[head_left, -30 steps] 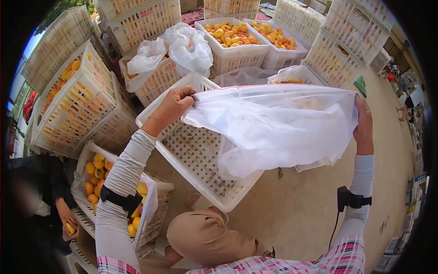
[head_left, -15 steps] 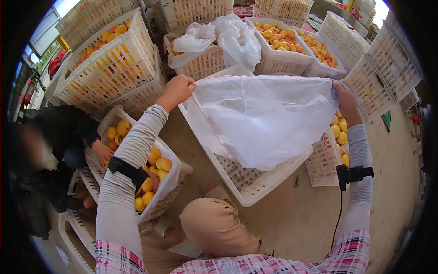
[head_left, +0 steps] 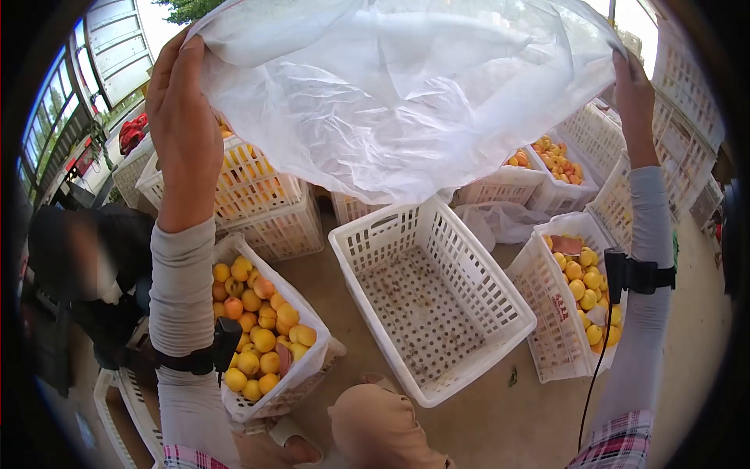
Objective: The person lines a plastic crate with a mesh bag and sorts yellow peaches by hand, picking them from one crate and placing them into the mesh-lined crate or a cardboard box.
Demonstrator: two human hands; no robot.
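Our left hand [head_left: 183, 133] and right hand [head_left: 634, 102] each have a grip clenched on an edge of the plastic bag [head_left: 398, 94], stretched across the top of the frame above the empty crate [head_left: 430, 301] at centre. We would keep the edge taut and level. Half a second ago the bag hung low over the crate; now it is lifted high.

bag [head_left: 398, 94] over mid crate [head_left: 391, 234] | fruit crate L [head_left: 312, 363] | fruit crate R [head_left: 555, 336]

Both hands [head_left: 183, 117] hold plastic bag [head_left: 398, 86] above crate [head_left: 433, 301].
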